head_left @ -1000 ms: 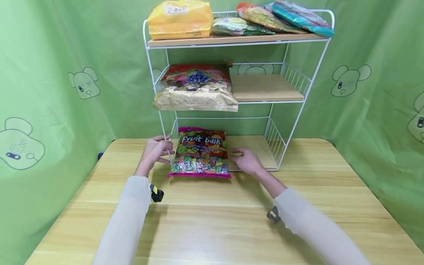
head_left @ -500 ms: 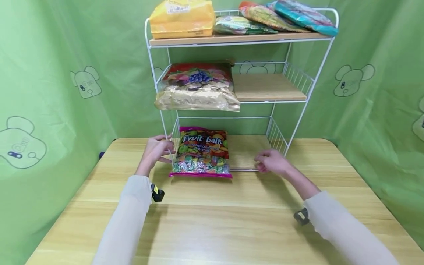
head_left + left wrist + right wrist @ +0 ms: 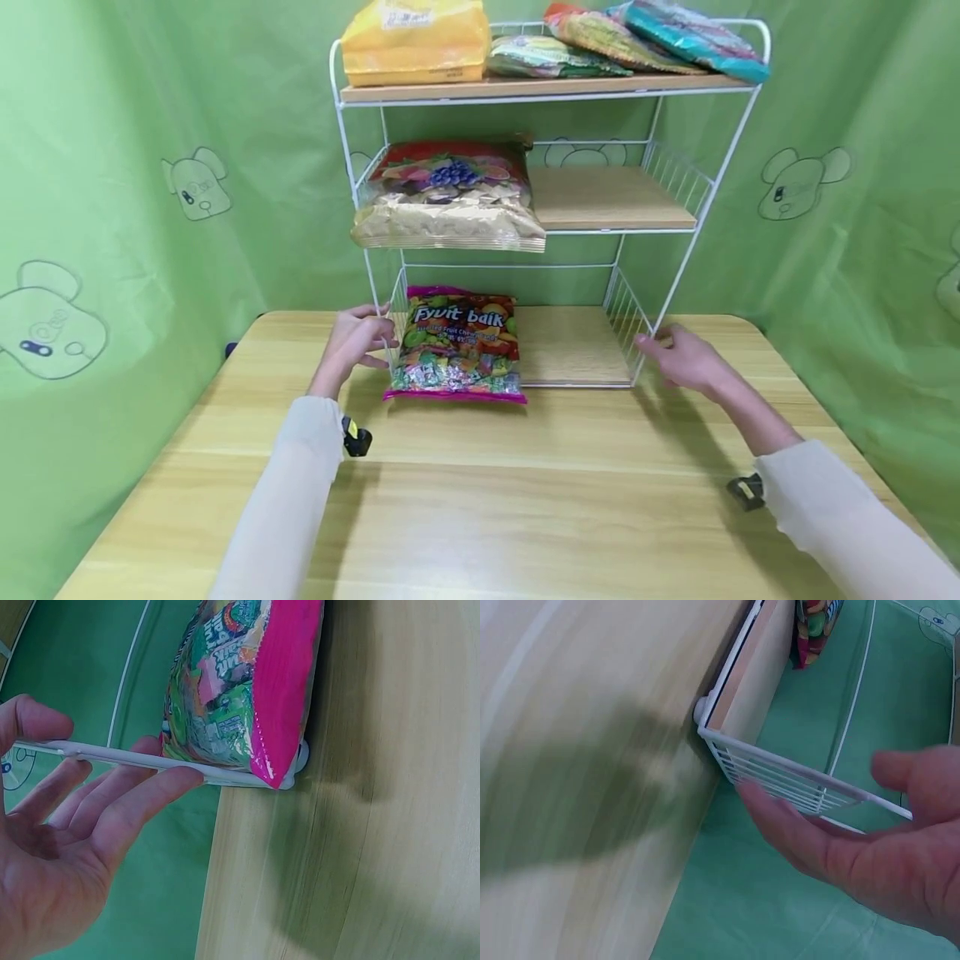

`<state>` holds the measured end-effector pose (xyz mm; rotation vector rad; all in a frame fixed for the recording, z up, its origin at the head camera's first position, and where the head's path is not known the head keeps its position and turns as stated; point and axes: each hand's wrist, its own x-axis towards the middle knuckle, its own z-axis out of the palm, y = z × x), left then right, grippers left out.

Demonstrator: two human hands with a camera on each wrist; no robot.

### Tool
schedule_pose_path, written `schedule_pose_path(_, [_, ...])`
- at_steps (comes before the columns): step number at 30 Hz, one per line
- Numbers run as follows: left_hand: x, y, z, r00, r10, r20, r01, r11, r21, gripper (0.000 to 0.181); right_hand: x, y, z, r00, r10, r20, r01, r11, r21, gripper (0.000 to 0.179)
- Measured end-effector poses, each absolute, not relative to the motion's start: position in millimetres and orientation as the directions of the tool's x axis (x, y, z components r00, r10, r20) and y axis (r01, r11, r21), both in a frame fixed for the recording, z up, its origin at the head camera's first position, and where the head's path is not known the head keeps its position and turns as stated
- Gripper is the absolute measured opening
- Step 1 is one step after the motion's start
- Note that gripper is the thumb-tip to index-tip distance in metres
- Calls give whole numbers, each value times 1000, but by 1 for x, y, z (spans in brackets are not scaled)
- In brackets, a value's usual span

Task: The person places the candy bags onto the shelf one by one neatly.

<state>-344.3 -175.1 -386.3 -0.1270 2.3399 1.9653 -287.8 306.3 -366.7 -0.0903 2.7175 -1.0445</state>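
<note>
A white wire-framed storage rack [image 3: 609, 227] with wooden shelves stands on the table. My left hand [image 3: 354, 340] holds its left front post, thumb on one side and fingers on the other, as the left wrist view shows. My right hand [image 3: 686, 358] is at the right front post. In the right wrist view its thumb and fingers are spread to either side of that post, with the fingertips by the side wires. On the bottom shelf, a pink-edged bag of fruit chewy candy [image 3: 457, 342] leans at the left, its lower edge overhanging the front.
A red and gold candy bag [image 3: 450, 196] overhangs the middle shelf at left. The top shelf carries a yellow bag [image 3: 415, 46], a green packet [image 3: 551, 57], an orange-and-yellow one [image 3: 611, 42] and a blue one [image 3: 690, 37]. Green curtains [image 3: 97, 208] surround the wooden table [image 3: 465, 508].
My right hand has moved right, from beside the fruit candy bag across the bottom shelf's front to the right post. The left hand stays on the left post.
</note>
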Motion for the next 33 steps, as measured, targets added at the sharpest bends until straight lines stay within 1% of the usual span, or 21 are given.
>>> schedule_pose_path(2, [-344, -175, -387, -992, -12, -122, -123, 169, 978, 51, -287, 305, -367, -990, -102, -98, -14, 759, -651, 76])
schedule_pose_path(6, [-344, -174, -389, -993, -7, -121, -121, 166, 979, 51, -286, 298, -369, -998, -42, 36, -55, 740, -670, 64])
schedule_pose_path(10, [-345, -173, -388, -994, -2, -111, -110, 163, 980, 54, -285, 295, -372, -995, 1, 102, -71, 716, -695, 57])
schedule_pose_path(15, [-345, -173, -387, -994, 0, -108, -106, 161, 981, 54, -286, 295, -377, -988, 17, 154, -94, 722, -686, 57])
schedule_pose_path(19, [-344, -174, -387, -994, -10, -106, -106, 161, 981, 54, -288, 296, -381, -986, 17, 165, -102, 720, -687, 58])
schedule_pose_path(25, [-341, -176, -387, -993, -24, -116, -118, 163, 980, 54, -291, 296, -383, -991, 20, 135, -83, 698, -711, 59])
schedule_pose_path(33, [-338, -173, -385, -990, -6, -141, -140, 173, 975, 62, -291, 294, -380, -995, 17, 93, -57, 680, -731, 58])
